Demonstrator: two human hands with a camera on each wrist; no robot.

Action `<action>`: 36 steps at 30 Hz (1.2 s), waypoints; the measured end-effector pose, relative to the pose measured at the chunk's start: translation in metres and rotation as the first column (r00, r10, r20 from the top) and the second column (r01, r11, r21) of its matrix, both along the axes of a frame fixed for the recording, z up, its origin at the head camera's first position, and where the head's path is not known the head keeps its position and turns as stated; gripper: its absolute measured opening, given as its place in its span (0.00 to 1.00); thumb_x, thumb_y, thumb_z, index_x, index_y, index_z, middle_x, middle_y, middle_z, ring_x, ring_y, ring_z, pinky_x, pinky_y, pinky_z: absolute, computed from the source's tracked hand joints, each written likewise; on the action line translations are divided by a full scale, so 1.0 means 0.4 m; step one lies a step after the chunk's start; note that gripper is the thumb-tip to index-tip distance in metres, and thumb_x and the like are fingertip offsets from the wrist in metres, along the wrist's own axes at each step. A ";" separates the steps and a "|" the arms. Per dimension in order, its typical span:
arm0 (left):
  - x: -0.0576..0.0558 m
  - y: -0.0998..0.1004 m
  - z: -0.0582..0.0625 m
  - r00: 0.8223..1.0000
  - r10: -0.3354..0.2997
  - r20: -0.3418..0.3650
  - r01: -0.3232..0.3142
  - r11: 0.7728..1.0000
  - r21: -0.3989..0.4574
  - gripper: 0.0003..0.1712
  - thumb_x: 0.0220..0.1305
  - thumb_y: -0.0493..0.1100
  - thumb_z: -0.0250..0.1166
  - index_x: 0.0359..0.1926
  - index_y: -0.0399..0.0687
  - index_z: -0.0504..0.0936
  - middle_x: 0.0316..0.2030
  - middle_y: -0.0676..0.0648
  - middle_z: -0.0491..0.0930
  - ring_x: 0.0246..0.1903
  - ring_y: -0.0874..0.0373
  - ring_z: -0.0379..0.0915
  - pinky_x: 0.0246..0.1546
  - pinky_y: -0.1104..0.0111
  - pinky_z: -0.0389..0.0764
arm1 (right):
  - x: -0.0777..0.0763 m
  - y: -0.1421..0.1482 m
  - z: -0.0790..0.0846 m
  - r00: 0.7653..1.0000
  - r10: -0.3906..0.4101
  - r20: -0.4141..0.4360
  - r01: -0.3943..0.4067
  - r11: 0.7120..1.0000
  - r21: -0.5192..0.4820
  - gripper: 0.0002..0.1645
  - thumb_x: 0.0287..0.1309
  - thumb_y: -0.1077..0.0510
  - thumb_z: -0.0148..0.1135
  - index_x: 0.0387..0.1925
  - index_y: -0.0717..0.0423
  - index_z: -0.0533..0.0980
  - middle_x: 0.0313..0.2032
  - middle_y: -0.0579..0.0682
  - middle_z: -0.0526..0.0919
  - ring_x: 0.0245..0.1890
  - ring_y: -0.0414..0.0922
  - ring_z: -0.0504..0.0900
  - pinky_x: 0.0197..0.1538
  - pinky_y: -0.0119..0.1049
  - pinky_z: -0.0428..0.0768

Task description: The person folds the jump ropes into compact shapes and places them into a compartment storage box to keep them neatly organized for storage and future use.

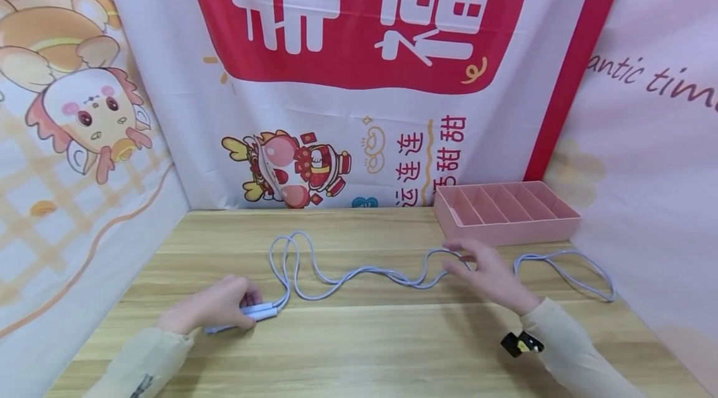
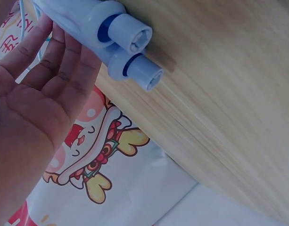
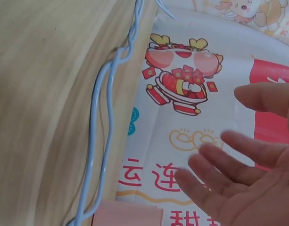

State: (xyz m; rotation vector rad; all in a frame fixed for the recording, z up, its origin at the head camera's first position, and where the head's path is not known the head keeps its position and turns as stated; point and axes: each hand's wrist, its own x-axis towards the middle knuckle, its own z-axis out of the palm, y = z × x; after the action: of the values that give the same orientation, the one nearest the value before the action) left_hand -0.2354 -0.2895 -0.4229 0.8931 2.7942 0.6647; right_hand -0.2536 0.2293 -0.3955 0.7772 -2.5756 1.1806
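Head view: you have the pale-blue skipping rope (image 1: 370, 270) stretched across the wooden table (image 1: 359, 354), with its 2 handles (image 1: 262, 312) at the left and its far loop near the table's right edge. Your left hand (image 1: 221, 304) holds both handles side by side, thumb on the near side and fingers on the other. Your right hand (image 1: 490, 270) is over the cord, fingers spread and gripping nothing; the right wrist view shows the strands lying apart from your fingertips.

The step in hand seems to be managing the loose cord. To do it well, hold the 2 handles level and together so that they don't roll apart. Before you close your right fingers, line them up across both strands; pinching only 1 would probably tighten the twist between your hands. The cord looks thin and springy, so draw it gently and let the crossings loosen, rather than tugging.

Just behind your right hand is the pink divided box (image 1: 510, 234); lift your knuckles clear of its front wall. Beyond the table hangs the printed backdrop (image 1: 168, 105), well apart from your left hand.
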 end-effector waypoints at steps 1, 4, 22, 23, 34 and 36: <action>0.000 0.001 -0.001 1.000 -0.003 -0.004 0.003 1.000 -0.001 0.13 0.39 0.39 0.74 0.28 0.52 0.79 0.23 0.57 0.75 0.23 0.66 0.68 0.25 0.70 0.73 | 0.003 -0.003 -0.001 1.000 0.010 0.004 -0.010 1.000 0.006 0.23 0.62 0.55 0.68 0.56 0.60 0.76 0.53 0.55 0.80 0.53 0.51 0.78 0.53 0.52 0.77; -0.001 0.006 -0.003 1.000 -0.008 -0.028 0.008 1.000 -0.011 0.13 0.39 0.39 0.74 0.27 0.53 0.79 0.22 0.57 0.74 0.22 0.67 0.68 0.24 0.71 0.73 | 0.007 -0.016 -0.008 0.999 0.051 0.014 -0.051 0.999 0.002 0.19 0.62 0.57 0.67 0.52 0.62 0.78 0.50 0.55 0.81 0.49 0.53 0.80 0.50 0.53 0.78; -0.001 0.044 0.010 0.999 -0.033 -0.011 0.033 0.999 0.000 0.14 0.41 0.42 0.78 0.28 0.53 0.80 0.23 0.57 0.75 0.25 0.63 0.70 0.26 0.70 0.74 | 0.011 -0.107 -0.044 0.976 0.219 0.008 -0.219 0.975 -0.037 0.11 0.63 0.63 0.65 0.47 0.59 0.80 0.45 0.52 0.82 0.46 0.53 0.79 0.44 0.40 0.82; -0.002 0.045 0.010 0.999 -0.034 -0.007 0.034 0.999 0.001 0.14 0.42 0.42 0.78 0.28 0.53 0.80 0.23 0.57 0.75 0.24 0.64 0.70 0.26 0.70 0.73 | 0.012 -0.106 -0.044 0.976 0.216 0.010 -0.215 0.976 -0.039 0.11 0.63 0.63 0.65 0.47 0.59 0.80 0.45 0.53 0.82 0.46 0.53 0.79 0.44 0.41 0.82; -0.015 0.050 0.012 0.999 -0.029 -0.014 0.029 0.999 0.033 0.10 0.46 0.40 0.78 0.21 0.56 0.84 0.16 0.62 0.74 0.17 0.68 0.65 0.18 0.71 0.69 | 0.013 -0.093 -0.046 0.980 0.193 0.055 -0.192 0.981 -0.027 0.10 0.65 0.59 0.64 0.47 0.57 0.80 0.46 0.49 0.81 0.48 0.52 0.78 0.45 0.41 0.81; -0.016 0.051 0.013 1.000 -0.009 0.001 0.009 0.999 0.051 0.07 0.49 0.40 0.77 0.23 0.55 0.86 0.17 0.61 0.75 0.16 0.69 0.65 0.18 0.71 0.69 | 0.012 -0.090 -0.048 0.979 0.199 0.051 -0.198 0.980 -0.029 0.10 0.65 0.58 0.64 0.46 0.56 0.80 0.45 0.48 0.81 0.47 0.53 0.79 0.45 0.41 0.82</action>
State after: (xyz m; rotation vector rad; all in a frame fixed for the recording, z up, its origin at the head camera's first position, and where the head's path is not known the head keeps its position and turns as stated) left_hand -0.2418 -0.2692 -0.4176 0.9132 2.7823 0.7383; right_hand -0.2489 0.1934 -0.4147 1.0313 -2.5698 1.3018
